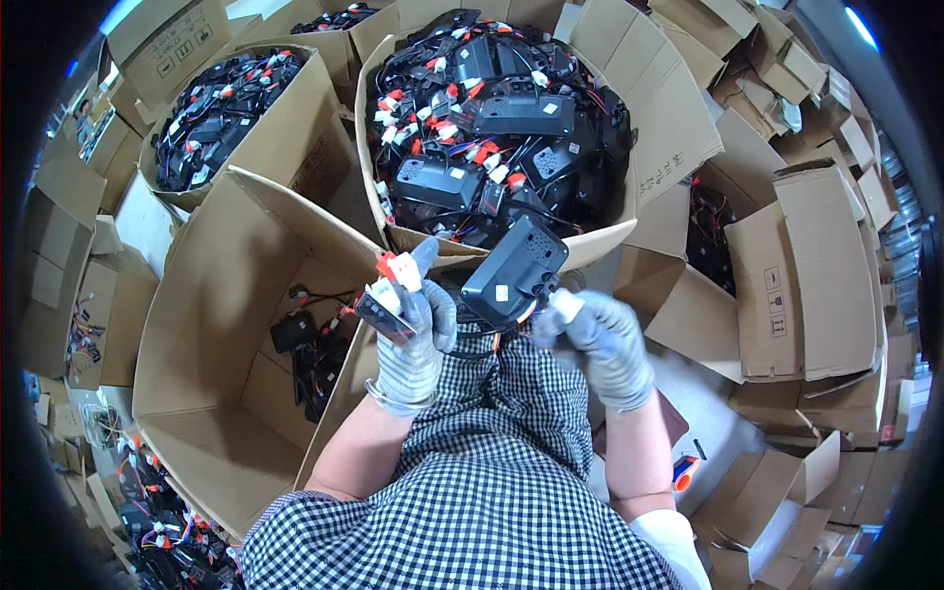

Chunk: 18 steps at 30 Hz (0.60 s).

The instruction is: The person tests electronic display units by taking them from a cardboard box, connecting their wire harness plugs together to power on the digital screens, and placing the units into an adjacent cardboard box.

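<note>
My left hand (415,344), in a grey-white striped work glove, is closed around a small black module (382,313) and white plug connectors (404,270), with a red one beside them. My right hand (612,349), gloved alike and slightly blurred, is closed at a white connector (565,304). Between the hands is a black plastic device housing (515,269) with a small white label, tilted, in front of the big carton. Thin coloured wires and a black cable (472,352) run beneath the housing toward both hands. What carries the housing's weight is partly hidden.
Ahead stands a large carton (678,147) heaped with black housings and red-and-white connectors. A deep carton (187,334) at my left holds a few black wired units (313,359). Another filled carton (315,118) stands far left. More cartons (806,285) crowd the right, near an orange-and-blue tape roll (685,474).
</note>
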Tool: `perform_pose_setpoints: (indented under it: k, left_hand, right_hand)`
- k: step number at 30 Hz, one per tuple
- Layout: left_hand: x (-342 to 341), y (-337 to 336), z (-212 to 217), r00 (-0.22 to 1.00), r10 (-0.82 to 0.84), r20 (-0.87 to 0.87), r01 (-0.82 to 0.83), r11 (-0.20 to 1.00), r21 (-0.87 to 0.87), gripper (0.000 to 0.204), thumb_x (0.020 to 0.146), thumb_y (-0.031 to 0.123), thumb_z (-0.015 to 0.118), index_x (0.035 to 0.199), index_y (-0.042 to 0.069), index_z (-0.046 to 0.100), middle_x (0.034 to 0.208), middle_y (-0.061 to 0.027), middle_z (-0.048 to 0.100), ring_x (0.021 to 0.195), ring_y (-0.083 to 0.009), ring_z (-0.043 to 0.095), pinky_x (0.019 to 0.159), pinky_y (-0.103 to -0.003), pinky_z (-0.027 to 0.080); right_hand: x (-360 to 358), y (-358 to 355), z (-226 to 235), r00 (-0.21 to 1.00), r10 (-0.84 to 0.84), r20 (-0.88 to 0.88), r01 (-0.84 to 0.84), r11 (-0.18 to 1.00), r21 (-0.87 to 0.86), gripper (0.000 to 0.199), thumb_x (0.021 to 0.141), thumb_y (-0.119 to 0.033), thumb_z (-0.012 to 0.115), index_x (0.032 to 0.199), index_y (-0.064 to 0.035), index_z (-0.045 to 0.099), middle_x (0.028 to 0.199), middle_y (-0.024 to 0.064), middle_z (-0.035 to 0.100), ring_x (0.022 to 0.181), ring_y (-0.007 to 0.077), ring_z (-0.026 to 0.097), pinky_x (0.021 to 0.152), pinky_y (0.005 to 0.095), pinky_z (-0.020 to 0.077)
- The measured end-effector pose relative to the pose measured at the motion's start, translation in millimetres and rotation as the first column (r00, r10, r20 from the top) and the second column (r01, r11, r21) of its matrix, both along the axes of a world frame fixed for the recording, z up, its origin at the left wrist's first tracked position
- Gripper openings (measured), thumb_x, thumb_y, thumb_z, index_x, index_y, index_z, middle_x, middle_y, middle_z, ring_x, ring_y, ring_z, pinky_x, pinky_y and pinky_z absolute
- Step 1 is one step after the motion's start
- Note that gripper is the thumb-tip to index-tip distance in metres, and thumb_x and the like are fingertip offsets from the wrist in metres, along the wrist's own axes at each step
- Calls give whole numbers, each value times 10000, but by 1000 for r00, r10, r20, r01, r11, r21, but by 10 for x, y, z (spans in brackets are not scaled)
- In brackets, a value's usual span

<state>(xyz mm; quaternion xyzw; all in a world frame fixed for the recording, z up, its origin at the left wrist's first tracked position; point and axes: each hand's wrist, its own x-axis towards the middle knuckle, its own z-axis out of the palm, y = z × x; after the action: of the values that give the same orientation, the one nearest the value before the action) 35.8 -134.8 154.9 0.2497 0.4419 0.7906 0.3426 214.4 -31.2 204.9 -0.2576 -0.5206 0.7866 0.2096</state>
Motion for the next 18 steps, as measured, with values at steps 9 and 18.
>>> perform_pose_setpoints:
  k: [9, 18]
  left_hand:
    - [-45, -65, -146, 942, -81, -326, 48, 993, -108, 294, 874, 211, 638, 1050, -19, 587, 798, 6, 584, 662, -58, 523, 583, -203, 407]
    - [-48, -287, -301, 684, -392, -615, 240, 917, -318, 194, 768, 122, 731, 917, 30, 647, 754, -72, 623, 659, -221, 614, 579, -311, 480]
  right_hand:
    - [-462, 154, 365, 934, 79, 348, -331, 555, 763, 255, 909, -273, 518, 896, -65, 665, 701, 134, 616, 637, 303, 608, 585, 354, 466]
    - [-209, 320, 254, 589, 297, 752, -799, 352, 487, 233, 839, -316, 633, 912, -106, 701, 773, 93, 666, 701, 275, 630, 656, 348, 489]
